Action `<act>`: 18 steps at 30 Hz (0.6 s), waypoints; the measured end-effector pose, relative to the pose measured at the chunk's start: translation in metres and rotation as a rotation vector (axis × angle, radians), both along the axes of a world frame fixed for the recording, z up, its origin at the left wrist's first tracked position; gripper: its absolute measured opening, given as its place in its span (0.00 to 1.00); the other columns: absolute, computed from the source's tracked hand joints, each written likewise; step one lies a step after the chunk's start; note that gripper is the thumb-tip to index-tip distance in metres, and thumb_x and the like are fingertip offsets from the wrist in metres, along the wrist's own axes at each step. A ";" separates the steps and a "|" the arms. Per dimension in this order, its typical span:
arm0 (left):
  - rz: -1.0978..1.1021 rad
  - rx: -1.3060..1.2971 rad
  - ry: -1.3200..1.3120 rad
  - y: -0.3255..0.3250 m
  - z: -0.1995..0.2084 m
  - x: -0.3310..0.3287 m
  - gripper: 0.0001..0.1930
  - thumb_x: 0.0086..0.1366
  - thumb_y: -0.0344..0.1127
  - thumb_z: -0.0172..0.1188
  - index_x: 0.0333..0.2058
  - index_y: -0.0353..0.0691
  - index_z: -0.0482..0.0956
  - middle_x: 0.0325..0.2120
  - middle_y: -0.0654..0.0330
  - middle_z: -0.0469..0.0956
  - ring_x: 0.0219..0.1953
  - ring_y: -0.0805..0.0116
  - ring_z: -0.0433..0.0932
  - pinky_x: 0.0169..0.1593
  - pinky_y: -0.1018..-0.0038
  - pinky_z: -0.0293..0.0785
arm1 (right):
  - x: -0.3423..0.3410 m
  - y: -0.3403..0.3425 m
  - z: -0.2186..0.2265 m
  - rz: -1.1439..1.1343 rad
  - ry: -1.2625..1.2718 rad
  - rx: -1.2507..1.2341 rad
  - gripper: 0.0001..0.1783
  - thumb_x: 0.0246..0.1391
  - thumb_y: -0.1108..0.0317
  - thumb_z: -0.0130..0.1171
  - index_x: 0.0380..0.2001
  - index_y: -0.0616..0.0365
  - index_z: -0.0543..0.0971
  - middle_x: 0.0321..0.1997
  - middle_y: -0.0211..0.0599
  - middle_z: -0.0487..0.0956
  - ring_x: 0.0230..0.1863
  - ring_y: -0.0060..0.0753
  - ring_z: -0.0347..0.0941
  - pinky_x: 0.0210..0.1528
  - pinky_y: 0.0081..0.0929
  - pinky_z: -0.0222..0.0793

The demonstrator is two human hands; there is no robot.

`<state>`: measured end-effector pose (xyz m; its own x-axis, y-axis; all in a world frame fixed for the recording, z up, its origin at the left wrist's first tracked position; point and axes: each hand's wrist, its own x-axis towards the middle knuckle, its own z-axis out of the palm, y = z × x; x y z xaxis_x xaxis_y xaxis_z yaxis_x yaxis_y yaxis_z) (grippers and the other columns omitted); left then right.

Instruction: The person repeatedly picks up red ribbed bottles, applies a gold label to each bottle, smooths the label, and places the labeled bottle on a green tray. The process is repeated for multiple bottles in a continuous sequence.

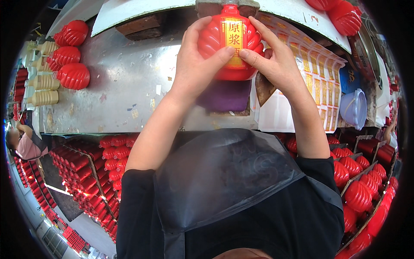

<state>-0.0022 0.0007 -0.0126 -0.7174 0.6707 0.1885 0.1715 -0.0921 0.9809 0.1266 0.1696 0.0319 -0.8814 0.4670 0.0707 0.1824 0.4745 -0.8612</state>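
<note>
Both of my hands hold a glossy red ribbed bottle (208, 42) near the far side of the metal table. A yellow and gold label (233, 39) runs down its front. My left hand (194, 64) wraps the bottle's left side, with its thumb on the label's lower edge. Around the right side curls my right hand (278, 64), its thumb pressing the label from the other side. The bottle's neck points away from me. Its base hangs over a purple pad (228, 96), and I cannot tell whether the two touch.
Sheets of gold labels (317, 73) lie to the right, beside a pale blue bucket (353, 109). Red bottles (73, 77) and cream bottles (45, 97) line the metal table's (116, 99) left end. Crated red bottles (359, 196) stand below. Another person (30, 146) is at far left.
</note>
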 end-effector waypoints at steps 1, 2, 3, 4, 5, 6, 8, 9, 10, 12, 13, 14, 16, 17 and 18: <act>0.003 -0.004 0.007 0.000 0.000 0.000 0.39 0.65 0.36 0.74 0.70 0.37 0.64 0.63 0.51 0.71 0.62 0.64 0.75 0.65 0.67 0.75 | 0.000 0.000 0.000 -0.002 0.003 -0.004 0.50 0.51 0.47 0.73 0.73 0.60 0.70 0.59 0.54 0.84 0.57 0.40 0.82 0.60 0.33 0.75; 0.004 -0.010 0.008 0.000 0.001 0.000 0.39 0.65 0.36 0.75 0.70 0.37 0.64 0.63 0.51 0.71 0.62 0.64 0.75 0.65 0.67 0.75 | 0.000 0.000 0.001 -0.001 -0.005 -0.005 0.50 0.51 0.47 0.74 0.73 0.60 0.70 0.59 0.54 0.84 0.56 0.39 0.83 0.59 0.33 0.76; 0.005 -0.012 0.011 0.000 0.001 0.000 0.39 0.65 0.36 0.75 0.70 0.37 0.64 0.63 0.51 0.71 0.62 0.64 0.75 0.65 0.67 0.75 | 0.000 0.000 0.001 0.000 -0.013 -0.007 0.50 0.51 0.47 0.74 0.73 0.60 0.70 0.58 0.54 0.84 0.55 0.38 0.83 0.58 0.32 0.76; 0.007 -0.015 0.014 0.000 0.001 0.000 0.40 0.65 0.37 0.75 0.70 0.37 0.64 0.63 0.51 0.71 0.62 0.64 0.75 0.65 0.67 0.75 | 0.000 0.001 0.002 0.001 -0.021 -0.010 0.50 0.51 0.48 0.74 0.73 0.60 0.70 0.58 0.53 0.84 0.55 0.37 0.83 0.57 0.32 0.76; 0.007 -0.016 0.002 0.000 0.002 0.001 0.40 0.65 0.37 0.75 0.70 0.37 0.64 0.63 0.51 0.71 0.62 0.64 0.75 0.65 0.67 0.75 | 0.000 0.001 0.002 0.001 -0.026 -0.013 0.50 0.51 0.47 0.74 0.73 0.60 0.70 0.58 0.53 0.84 0.53 0.36 0.83 0.57 0.31 0.77; 0.008 -0.018 -0.010 0.001 0.002 0.001 0.40 0.65 0.37 0.75 0.70 0.37 0.64 0.63 0.51 0.71 0.62 0.64 0.75 0.65 0.67 0.75 | 0.000 0.001 0.002 0.002 -0.030 -0.016 0.50 0.51 0.47 0.74 0.73 0.60 0.70 0.57 0.52 0.85 0.52 0.35 0.83 0.56 0.31 0.77; 0.013 -0.026 -0.014 0.001 0.003 0.002 0.40 0.64 0.37 0.76 0.70 0.38 0.64 0.63 0.51 0.71 0.62 0.64 0.75 0.65 0.67 0.75 | 0.001 0.002 0.002 0.003 -0.030 -0.024 0.50 0.52 0.47 0.74 0.73 0.60 0.70 0.56 0.51 0.85 0.50 0.33 0.83 0.54 0.30 0.77; 0.018 -0.031 -0.007 0.001 0.003 0.002 0.41 0.64 0.37 0.76 0.70 0.38 0.64 0.63 0.51 0.71 0.62 0.64 0.75 0.65 0.67 0.75 | 0.000 0.002 0.001 0.004 -0.024 -0.029 0.50 0.52 0.47 0.74 0.73 0.60 0.70 0.56 0.51 0.85 0.49 0.32 0.83 0.53 0.29 0.77; 0.023 -0.037 0.000 0.001 0.003 0.002 0.41 0.63 0.37 0.77 0.70 0.38 0.64 0.63 0.51 0.71 0.62 0.63 0.75 0.65 0.67 0.75 | 0.000 0.002 0.001 0.004 -0.019 -0.033 0.50 0.52 0.47 0.74 0.73 0.60 0.70 0.56 0.50 0.85 0.48 0.31 0.83 0.52 0.29 0.78; 0.016 -0.018 -0.019 0.001 0.004 0.003 0.38 0.66 0.38 0.74 0.70 0.38 0.64 0.63 0.52 0.71 0.63 0.64 0.74 0.66 0.67 0.73 | 0.001 0.001 0.000 0.009 -0.012 -0.047 0.50 0.51 0.47 0.74 0.73 0.58 0.70 0.55 0.49 0.86 0.47 0.30 0.83 0.51 0.29 0.78; 0.012 -0.009 -0.028 0.001 0.005 0.004 0.37 0.67 0.38 0.73 0.70 0.38 0.64 0.63 0.53 0.71 0.63 0.65 0.73 0.67 0.67 0.72 | 0.001 0.001 0.000 0.011 -0.008 -0.054 0.50 0.51 0.48 0.74 0.73 0.58 0.70 0.55 0.49 0.86 0.46 0.30 0.82 0.51 0.29 0.78; -0.007 0.054 -0.115 0.001 0.006 0.003 0.36 0.68 0.39 0.72 0.69 0.37 0.65 0.63 0.53 0.72 0.62 0.65 0.74 0.66 0.67 0.73 | 0.001 0.001 0.000 0.012 -0.029 -0.045 0.49 0.52 0.47 0.74 0.73 0.57 0.70 0.55 0.48 0.86 0.46 0.30 0.82 0.50 0.29 0.78; -0.042 0.179 -0.296 0.001 0.008 0.002 0.35 0.68 0.41 0.70 0.68 0.36 0.66 0.62 0.52 0.73 0.61 0.64 0.76 0.65 0.67 0.74 | 0.002 0.003 0.002 0.014 -0.068 -0.026 0.48 0.54 0.47 0.73 0.74 0.56 0.70 0.54 0.46 0.86 0.45 0.29 0.82 0.50 0.28 0.78; -0.055 0.169 -0.294 0.000 0.010 0.001 0.34 0.69 0.41 0.69 0.68 0.35 0.66 0.62 0.52 0.73 0.61 0.65 0.76 0.65 0.68 0.74 | 0.002 0.005 0.004 0.027 -0.074 -0.064 0.45 0.58 0.49 0.71 0.74 0.56 0.70 0.56 0.43 0.84 0.46 0.26 0.80 0.51 0.26 0.76; -0.068 0.159 -0.299 -0.002 0.012 -0.001 0.33 0.71 0.41 0.68 0.68 0.35 0.66 0.62 0.53 0.74 0.60 0.66 0.76 0.64 0.68 0.74 | 0.002 0.007 0.006 0.040 -0.081 -0.102 0.42 0.62 0.50 0.69 0.74 0.56 0.70 0.57 0.40 0.83 0.47 0.23 0.78 0.52 0.23 0.74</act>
<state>-0.0031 -0.0012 -0.0007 -0.7114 0.6980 0.0822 -0.1332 -0.2488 0.9594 0.1287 0.1771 0.0382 -0.9004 0.4325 -0.0476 0.2361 0.3938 -0.8883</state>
